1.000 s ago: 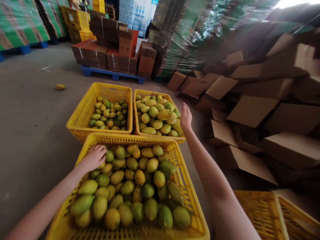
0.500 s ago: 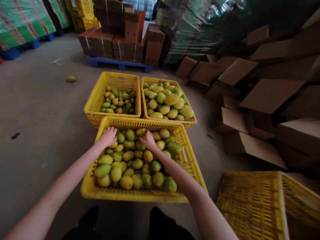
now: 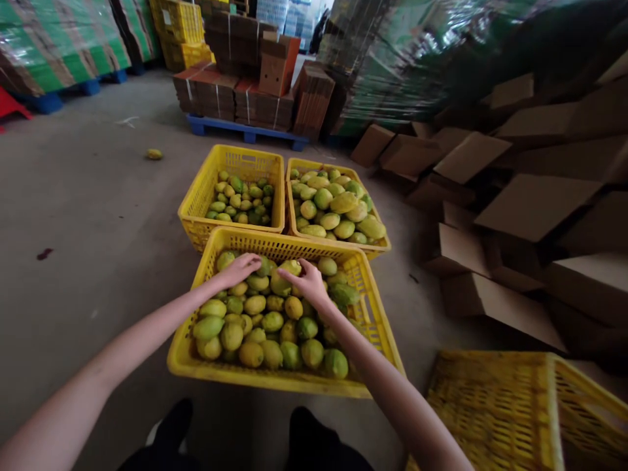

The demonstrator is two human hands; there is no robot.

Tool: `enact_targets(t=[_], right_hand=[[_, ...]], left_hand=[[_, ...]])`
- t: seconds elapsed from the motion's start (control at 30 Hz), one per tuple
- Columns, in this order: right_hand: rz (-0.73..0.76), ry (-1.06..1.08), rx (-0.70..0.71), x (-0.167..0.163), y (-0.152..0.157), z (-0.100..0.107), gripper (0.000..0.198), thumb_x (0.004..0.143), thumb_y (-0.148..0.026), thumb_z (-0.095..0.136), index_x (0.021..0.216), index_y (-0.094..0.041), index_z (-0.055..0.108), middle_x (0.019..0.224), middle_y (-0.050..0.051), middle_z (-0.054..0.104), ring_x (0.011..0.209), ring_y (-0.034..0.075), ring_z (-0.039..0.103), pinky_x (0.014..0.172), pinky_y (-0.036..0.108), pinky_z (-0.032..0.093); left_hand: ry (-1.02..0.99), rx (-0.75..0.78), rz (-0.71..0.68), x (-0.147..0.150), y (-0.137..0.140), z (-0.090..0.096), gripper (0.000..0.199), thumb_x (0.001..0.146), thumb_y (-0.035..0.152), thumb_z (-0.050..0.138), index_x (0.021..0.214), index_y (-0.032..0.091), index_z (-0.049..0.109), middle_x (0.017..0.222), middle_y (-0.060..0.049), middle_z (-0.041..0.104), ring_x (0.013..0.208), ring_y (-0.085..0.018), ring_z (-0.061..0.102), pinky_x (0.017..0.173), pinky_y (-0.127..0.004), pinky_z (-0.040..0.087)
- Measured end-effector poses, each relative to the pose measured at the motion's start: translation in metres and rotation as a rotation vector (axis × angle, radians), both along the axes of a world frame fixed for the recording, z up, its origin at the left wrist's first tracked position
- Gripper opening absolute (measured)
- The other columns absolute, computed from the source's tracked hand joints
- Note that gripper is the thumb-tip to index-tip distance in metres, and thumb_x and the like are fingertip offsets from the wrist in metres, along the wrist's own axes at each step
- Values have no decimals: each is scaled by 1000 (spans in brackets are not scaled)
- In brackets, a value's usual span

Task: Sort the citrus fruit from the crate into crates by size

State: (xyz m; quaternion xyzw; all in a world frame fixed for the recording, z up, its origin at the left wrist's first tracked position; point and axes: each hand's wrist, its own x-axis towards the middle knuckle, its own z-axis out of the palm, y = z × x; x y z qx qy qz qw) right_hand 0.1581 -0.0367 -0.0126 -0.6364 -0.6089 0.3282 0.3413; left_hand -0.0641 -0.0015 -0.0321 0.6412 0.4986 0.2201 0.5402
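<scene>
While right hand (image 3: 310,284) grips yellow-green fruit (image 3: 281,285) | left hand (image 3: 240,270) meets green fruit (image 3: 264,266) | left grip unclear

The right hand (image 3: 311,283) grips a yellowish fruit (image 3: 279,283), the left hand (image 3: 239,270) perhaps touching a green fruit (image 3: 264,266).

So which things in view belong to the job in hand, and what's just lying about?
Likely in the job:
left hand
right hand
fruit by the right hand
near crate

Seemingly lying about:
lone fruit on the floor
loose cardboard boxes
lower-right crate
</scene>
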Motion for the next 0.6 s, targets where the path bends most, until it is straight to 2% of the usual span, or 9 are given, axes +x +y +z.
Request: enact_targets(t=[0.07,0.13,0.2,0.23,0.33,0.4,0.47,0.53,0.6], right_hand=[[139,-71,37,-3,-12,30,49,74,-66,71,66,-22,51,56,-4,51,54,13,45,51,26,32],[230,-146,95,-7,-17,53,46,85,-63,61,68,-21,54,59,-2,55,57,14,48,55,27,35],[222,-225,202,-5,-16,63,42,94,-57,52,74,-21,58,68,1,63,65,16,55,63,28,40],[189,-260,251,-2,-13,61,40,97,-54,49,78,-21,59,72,2,66,69,17,57,67,29,42],[127,-400,239,9,-4,29,34,103,-42,39,87,-21,61,81,5,69,77,19,63,75,31,47],[245,-578,99,8,-1,-7,25,101,-29,41,91,-21,62,87,7,71,84,21,65,79,33,50],[349,-634,40,-4,-1,-44,6,89,-20,58,91,-21,64,94,9,73,92,24,66,85,35,51],[382,-665,15,-24,-3,-77,23,79,-18,70,101,-20,64,107,13,72,102,28,65,90,38,51],[359,-697,-9,-44,-3,-101,37,76,-21,75,110,-16,61,116,19,70,109,33,62,94,44,50]], left_hand=[[-252,-300,21,22,-15,11,47,100,48,32,122,19,62,123,-12,67,116,-29,65,103,-49,50],[-548,-661,108,42,-33,21,50,98,55,34,123,22,61,115,-11,70,109,-28,69,96,-48,54],[-763,-967,301,55,-52,29,48,96,55,37,120,20,61,105,-11,71,105,-27,71,91,-44,57],[-806,-1059,388,57,-59,31,48,96,53,36,118,18,61,99,-11,71,102,-26,71,88,-42,58],[-836,-1154,518,46,-75,31,49,97,51,31,112,15,62,85,-10,69,95,-28,73,80,-43,60],[-844,-1140,581,27,-80,24,44,96,51,35,106,18,63,78,-8,67,88,-29,72,78,-46,61],[-842,-1096,685,5,-80,14,39,95,50,39,98,20,62,73,-5,66,77,-26,70,73,-42,61],[-829,-1042,798,-15,-77,4,37,96,50,38,92,21,60,71,-3,64,66,-20,66,66,-36,59],[-833,-1000,870,-29,-75,-4,39,98,50,34,90,21,59,72,-2,64,63,-18,64,64,-33,58]])
